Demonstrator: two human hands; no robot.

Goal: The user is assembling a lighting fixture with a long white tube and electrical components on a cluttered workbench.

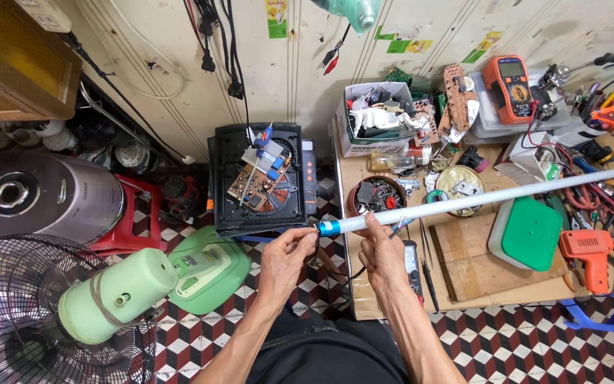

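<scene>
White tube lamp lies across workbench; right hand grips it, left hand pinches its blue end cap.

Small electronics repair workshop. Cluttered wooden workbench with orange multimeter, orange power drill, pliers, parts tins, loose circuit boards. Opened induction cooker, green fan, rice cooker on checkered tile floor.
</scene>
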